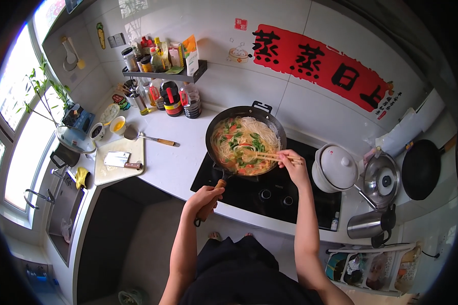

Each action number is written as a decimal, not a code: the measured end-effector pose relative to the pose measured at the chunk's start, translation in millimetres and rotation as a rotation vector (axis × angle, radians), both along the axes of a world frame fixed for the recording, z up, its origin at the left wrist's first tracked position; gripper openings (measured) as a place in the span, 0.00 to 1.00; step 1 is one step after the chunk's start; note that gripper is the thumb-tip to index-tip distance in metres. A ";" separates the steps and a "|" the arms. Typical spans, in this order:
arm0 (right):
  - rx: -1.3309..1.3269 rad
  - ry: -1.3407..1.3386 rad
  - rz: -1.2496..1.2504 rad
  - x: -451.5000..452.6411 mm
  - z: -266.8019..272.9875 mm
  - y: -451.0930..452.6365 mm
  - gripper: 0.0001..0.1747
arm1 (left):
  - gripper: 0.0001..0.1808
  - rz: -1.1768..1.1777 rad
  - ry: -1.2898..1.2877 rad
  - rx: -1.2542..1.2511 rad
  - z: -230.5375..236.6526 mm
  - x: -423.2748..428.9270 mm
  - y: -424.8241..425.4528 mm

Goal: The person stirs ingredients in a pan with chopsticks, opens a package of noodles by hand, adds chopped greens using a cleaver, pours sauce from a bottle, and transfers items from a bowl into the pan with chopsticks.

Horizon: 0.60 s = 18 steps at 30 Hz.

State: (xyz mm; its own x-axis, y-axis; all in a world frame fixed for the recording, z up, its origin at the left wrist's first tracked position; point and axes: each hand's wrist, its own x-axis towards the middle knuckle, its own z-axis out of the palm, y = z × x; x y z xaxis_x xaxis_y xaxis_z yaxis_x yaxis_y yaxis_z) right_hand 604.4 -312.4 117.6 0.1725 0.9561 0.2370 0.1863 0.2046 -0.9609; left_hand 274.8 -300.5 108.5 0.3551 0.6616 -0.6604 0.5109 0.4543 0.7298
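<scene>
My left hand (205, 200) grips the wooden handle (210, 206) of a dark wok (213, 156) on the black gas cooktop (248, 194). Inside the wok lie pale noodles (253, 126), green leaves and red pieces in an orange-yellow broth. A pair of wooden chopsticks (269, 155) is held in my right hand (292, 164) at the wok's right side. Their tips reach into the noodles and greens near the middle. Part of the burner under the wok is hidden.
Right of the wok stands a white lidded pot (334, 167), with a steel kettle (370, 225) further right. At left a cleaver (117, 159) lies on a cutting board (99, 173), beside a spatula (164, 142) and small bowls (118, 125). Bottles (172, 99) stand along the wall below a spice shelf (164, 75).
</scene>
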 end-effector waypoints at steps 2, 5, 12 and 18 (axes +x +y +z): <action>-0.073 -0.051 0.107 4.2 -4.8 -3.5 0.09 | 0.25 0.007 0.001 0.002 -4.7 -2.4 2.0; -0.155 -0.139 0.228 6.5 -17.2 2.7 0.09 | 0.25 -0.017 -0.018 0.007 -7.7 0.8 2.7; 0.118 -0.019 -0.198 3.7 -34.4 19.0 0.11 | 0.25 -0.007 -0.030 -0.006 -10.0 2.5 4.7; 0.015 0.045 -0.512 24.1 -7.9 -12.6 0.15 | 0.25 0.011 -0.030 -0.013 -6.9 -0.9 1.5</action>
State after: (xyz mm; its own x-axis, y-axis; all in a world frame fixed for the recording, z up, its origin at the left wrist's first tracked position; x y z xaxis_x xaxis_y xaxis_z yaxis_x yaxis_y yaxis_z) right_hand 628.5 -325.0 109.7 0.6280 0.7430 0.2314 0.2247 0.1115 -0.9680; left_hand 273.9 -299.1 101.6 0.3678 0.6569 -0.6582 0.4840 0.4692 0.7387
